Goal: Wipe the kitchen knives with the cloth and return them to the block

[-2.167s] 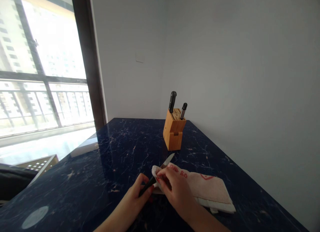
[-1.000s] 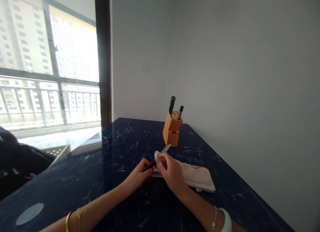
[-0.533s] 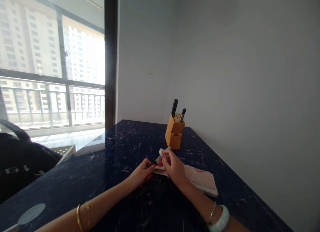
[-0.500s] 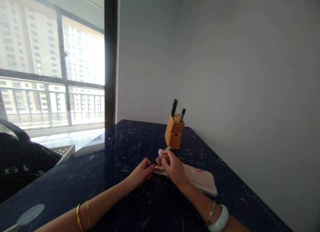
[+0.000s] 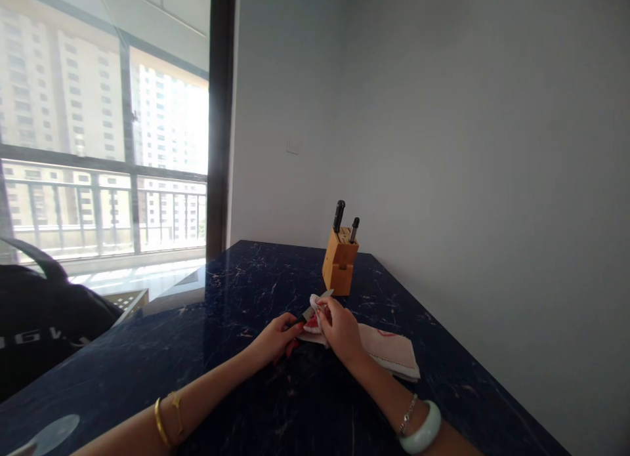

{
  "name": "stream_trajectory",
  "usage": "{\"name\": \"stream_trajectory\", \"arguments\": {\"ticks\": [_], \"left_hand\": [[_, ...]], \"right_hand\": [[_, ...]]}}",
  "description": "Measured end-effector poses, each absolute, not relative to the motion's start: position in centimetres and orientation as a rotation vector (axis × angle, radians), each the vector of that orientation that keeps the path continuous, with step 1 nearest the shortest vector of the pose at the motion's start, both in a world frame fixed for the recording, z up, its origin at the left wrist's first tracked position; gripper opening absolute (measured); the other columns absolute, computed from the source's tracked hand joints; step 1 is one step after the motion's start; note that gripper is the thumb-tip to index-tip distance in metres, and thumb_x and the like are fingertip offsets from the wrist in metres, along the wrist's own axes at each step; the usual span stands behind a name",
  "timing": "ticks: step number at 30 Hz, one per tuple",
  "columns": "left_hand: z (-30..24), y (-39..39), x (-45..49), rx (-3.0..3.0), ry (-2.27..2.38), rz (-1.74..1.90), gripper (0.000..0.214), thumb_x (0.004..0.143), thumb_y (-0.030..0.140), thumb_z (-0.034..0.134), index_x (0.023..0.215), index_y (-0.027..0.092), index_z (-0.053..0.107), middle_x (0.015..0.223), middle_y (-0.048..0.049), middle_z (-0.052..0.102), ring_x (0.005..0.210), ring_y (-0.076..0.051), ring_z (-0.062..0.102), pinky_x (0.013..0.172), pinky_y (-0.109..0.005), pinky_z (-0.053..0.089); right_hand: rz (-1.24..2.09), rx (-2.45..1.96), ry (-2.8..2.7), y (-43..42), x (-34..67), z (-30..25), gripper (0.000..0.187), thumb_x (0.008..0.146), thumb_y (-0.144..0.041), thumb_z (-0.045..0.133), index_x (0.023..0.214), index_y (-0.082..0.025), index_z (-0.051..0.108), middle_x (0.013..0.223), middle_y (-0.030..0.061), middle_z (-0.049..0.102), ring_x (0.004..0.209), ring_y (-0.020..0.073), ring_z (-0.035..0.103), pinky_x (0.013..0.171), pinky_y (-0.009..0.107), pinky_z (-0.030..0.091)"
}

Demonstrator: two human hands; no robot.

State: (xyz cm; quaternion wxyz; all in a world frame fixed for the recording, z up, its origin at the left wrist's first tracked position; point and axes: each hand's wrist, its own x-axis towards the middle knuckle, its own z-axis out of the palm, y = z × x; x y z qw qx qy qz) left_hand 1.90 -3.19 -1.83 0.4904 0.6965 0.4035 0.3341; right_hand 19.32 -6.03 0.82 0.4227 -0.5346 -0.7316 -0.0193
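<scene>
My left hand point(image 5: 275, 338) is closed around the black handle of a small knife point(image 5: 308, 313), whose blade points away to the upper right. In my right hand point(image 5: 339, 328) a fold of a white and red towel point(image 5: 388, 348) is pinched around the blade. The blade's tip sticks out past the cloth. The rest of the towel lies on the table, partly behind my right wrist. Just beyond the knife tip stands a wooden knife block point(image 5: 339, 266) with two dark-handled tools in its slots.
A dark blue marbled table point(image 5: 246, 279) spreads under everything, with a grey wall along its right side. At the left is a black bag point(image 5: 34, 311). A pale round patch point(image 5: 56, 433) shows at the table's near left corner.
The whole view has shifted slightly, as from a small head movement. Both hands keep their hold on the knife and the towel, with little visible difference.
</scene>
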Motion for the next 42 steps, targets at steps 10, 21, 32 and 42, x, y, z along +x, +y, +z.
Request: {"name": "stream_trajectory", "arguments": {"ticks": [10, 21, 32, 42], "left_hand": [[-2.1, -2.9, 1.6, 1.728, 0.931, 0.785, 0.038, 0.073, 0.057, 0.046, 0.079, 0.019, 0.04, 0.037, 0.0102, 0.049, 0.022, -0.005, 0.033, 0.024, -0.014, 0.021], [-1.8, -3.2, 1.6, 1.656, 0.896, 0.775, 0.037, 0.073, 0.056, 0.046, 0.076, 0.021, 0.037, 0.037, 0.0103, 0.049, 0.021, -0.004, 0.028, 0.024, -0.015, 0.016], [-2.6, -2.7, 1.5, 1.696, 0.856, 0.786, 0.036, 0.075, 0.055, 0.045, 0.078, 0.02, 0.037, 0.039, 0.0099, 0.05, 0.023, -0.004, 0.032, 0.026, -0.014, 0.021], [-2.1, -3.3, 1.2, 1.775, 0.877, 0.756, 0.036, 0.076, 0.054, 0.044, 0.082, 0.019, 0.039, 0.043, 0.0098, 0.051, 0.026, -0.004, 0.037, 0.029, -0.015, 0.024]], "right_hand": [[0.028, -1.254, -1.919, -6.3, 18.9, 0.4, 0.015, 0.08, -0.021, 0.046, 0.092, -0.023, 0.053, 0.08, -0.0001, 0.062, 0.076, 0.0148, 0.056, 0.071, 0.025, 0.037], [-0.157, -1.382, -1.92, -6.7, 19.0, 1.0, 0.016, 0.081, -0.02, 0.045, 0.095, -0.024, 0.052, 0.093, -0.0013, 0.064, 0.082, 0.0154, 0.057, 0.07, 0.027, 0.031], [-0.019, -1.249, -1.972, -7.0, 18.5, 0.8, 0.016, 0.079, -0.018, 0.046, 0.093, -0.023, 0.053, 0.084, 0.0004, 0.062, 0.079, 0.0155, 0.055, 0.074, 0.026, 0.035], [-0.089, -1.325, -2.049, -7.4, 18.2, 1.1, 0.016, 0.08, -0.02, 0.048, 0.094, -0.022, 0.054, 0.081, -0.0006, 0.063, 0.079, 0.0149, 0.053, 0.075, 0.028, 0.026]]}}
